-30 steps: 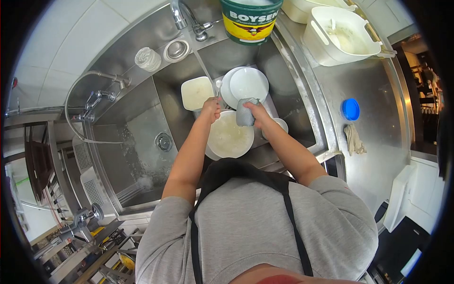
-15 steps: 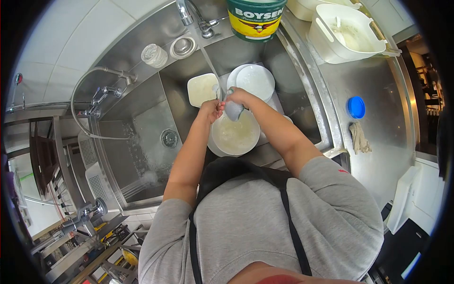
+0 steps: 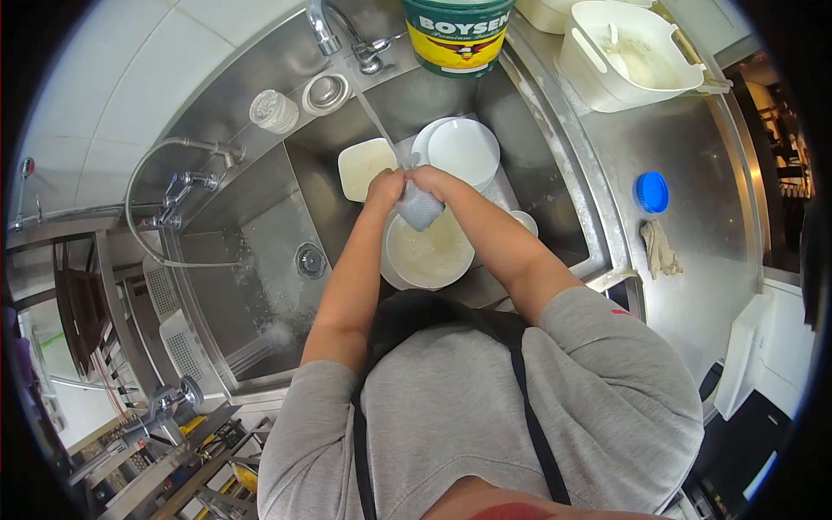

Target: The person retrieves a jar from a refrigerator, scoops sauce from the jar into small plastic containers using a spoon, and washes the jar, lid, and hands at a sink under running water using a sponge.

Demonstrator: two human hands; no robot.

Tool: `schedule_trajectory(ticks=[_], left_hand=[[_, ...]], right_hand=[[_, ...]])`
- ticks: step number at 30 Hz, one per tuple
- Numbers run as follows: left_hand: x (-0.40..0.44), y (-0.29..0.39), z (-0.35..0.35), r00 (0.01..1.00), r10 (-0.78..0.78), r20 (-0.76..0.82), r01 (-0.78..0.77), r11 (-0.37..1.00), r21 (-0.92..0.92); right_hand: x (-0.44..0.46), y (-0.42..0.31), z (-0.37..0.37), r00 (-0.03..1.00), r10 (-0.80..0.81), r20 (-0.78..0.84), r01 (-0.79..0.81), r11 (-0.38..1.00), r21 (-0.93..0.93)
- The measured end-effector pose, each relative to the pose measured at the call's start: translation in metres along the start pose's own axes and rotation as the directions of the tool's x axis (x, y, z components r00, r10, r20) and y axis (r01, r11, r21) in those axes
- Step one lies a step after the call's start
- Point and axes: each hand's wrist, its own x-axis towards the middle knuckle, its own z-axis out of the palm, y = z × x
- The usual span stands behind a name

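Under the stream of water from the tap (image 3: pixel 327 41), my left hand (image 3: pixel 386 185) and my right hand (image 3: pixel 426 179) are close together, fingers closed on a grey-blue mesh dishcloth (image 3: pixel 419 211). The cloth hangs down from between them, over a round white tub (image 3: pixel 392 270) with cloudy liquid inside. Left of my hands sits a squarish cream container (image 3: pixel 357 166). Beyond my right hand, round white plates (image 3: pixel 468 149) lie overlapping in the sink. A small white cup or bowl (image 3: pixel 525 224) shows partly beside my right forearm.
A green Boysen bucket (image 3: pixel 459 39) stands behind the sink basin. On the right counter are a white basin (image 3: pixel 589 78), a blue lid (image 3: pixel 652 192) and a crumpled rag (image 3: pixel 660 249). The left basin (image 3: pixel 269 230) has a drain and splashed water; a hose tap (image 3: pixel 139 186) arches over it.
My hands have come closer together on the dishcloth, which now hangs wider and slightly lower and further left. The whole view has shifted slightly.
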Motion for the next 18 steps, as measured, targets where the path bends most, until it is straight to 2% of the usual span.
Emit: schedule_trajectory(ticks=[2, 3, 4, 5, 6, 8, 12, 14, 15, 17, 18], left_hand=[[0.006, -0.005, 0.004, 0.959, -0.014, -0.282, 0.034, 0.997, 0.069], [0.012, -0.008, 0.006, 0.961, -0.008, -0.277, 0.029, 0.997, 0.072], [0.019, -0.013, 0.006, 0.986, -0.147, -0.078, 0.121, 0.955, -0.272], [0.028, -0.021, 0.008, 0.965, -0.209, 0.159, 0.262, 0.789, -0.556], [0.037, -0.027, 0.008, 0.965, -0.207, 0.161, 0.262, 0.790, -0.555], [0.051, -0.036, 0.009, 0.965, -0.123, 0.232, 0.262, 0.541, -0.799], [0.029, 0.004, -0.001, 0.984, -0.088, 0.152, 0.175, 0.451, -0.875], [0.027, 0.010, -0.003, 0.964, -0.026, 0.265, 0.244, 0.492, -0.836], [0.034, 0.006, 0.000, 0.963, -0.025, 0.267, 0.244, 0.493, -0.835], [0.041, 0.007, 0.007, 0.985, -0.170, -0.015, 0.060, 0.426, -0.903], [0.041, 0.009, 0.008, 0.986, -0.169, -0.012, 0.062, 0.426, -0.903]], right_hand=[[-0.002, -0.007, -0.003, 0.998, 0.008, 0.069, 0.001, 0.992, -0.126], [-0.001, -0.008, -0.001, 0.998, 0.008, 0.063, 0.000, 0.993, -0.121], [0.002, -0.011, 0.003, 0.996, 0.025, 0.081, -0.011, 0.986, -0.168], [0.005, -0.012, 0.005, 0.994, 0.042, 0.100, -0.020, 0.976, -0.215], [0.006, -0.012, 0.007, 0.994, 0.042, 0.097, -0.021, 0.977, -0.213], [0.007, -0.010, 0.010, 0.994, -0.020, 0.111, 0.034, 0.991, -0.128], [0.014, -0.002, 0.011, 0.992, -0.062, 0.109, 0.077, 0.987, -0.139], [0.007, -0.005, 0.006, 0.983, -0.039, 0.179, 0.044, 0.999, -0.024], [0.003, -0.008, 0.005, 0.983, -0.039, 0.178, 0.044, 0.999, -0.023], [-0.002, -0.007, 0.004, 0.993, -0.075, 0.094, 0.090, 0.981, -0.173], [0.001, -0.005, 0.002, 0.993, -0.073, 0.090, 0.088, 0.981, -0.172]])
